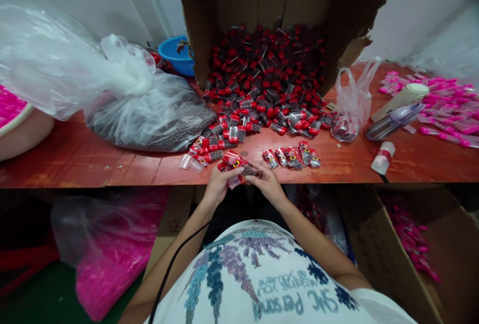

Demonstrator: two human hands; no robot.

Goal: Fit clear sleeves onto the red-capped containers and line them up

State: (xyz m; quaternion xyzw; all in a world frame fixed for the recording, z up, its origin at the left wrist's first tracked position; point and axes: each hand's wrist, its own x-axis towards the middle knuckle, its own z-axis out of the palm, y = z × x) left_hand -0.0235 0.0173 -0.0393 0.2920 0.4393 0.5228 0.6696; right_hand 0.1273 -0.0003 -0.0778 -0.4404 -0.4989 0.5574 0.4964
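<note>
At the table's front edge, my left hand [218, 182] is closed on small red-labelled packets [232, 160]. My right hand [268, 183] pinches the right end of the same bunch, where dark beads show through clear plastic. How many packets are held I cannot tell. Just right of my hands, several similar packets [292, 156] lie in a short row. Small clear bottles with red caps and dark contents [239, 134] spread over the table behind my hands. To the left of the held packets lie clear empty-looking plastic pieces [191, 162].
A large cardboard box [202, 19] on its side spills the red-capped bottles. A bag of dark beads [149, 114] stands left, near a blue basin [175, 57]. A small plastic bag [348, 109], a tumbler [389, 122], a white roll [383, 158] and pink items [445, 99] are right.
</note>
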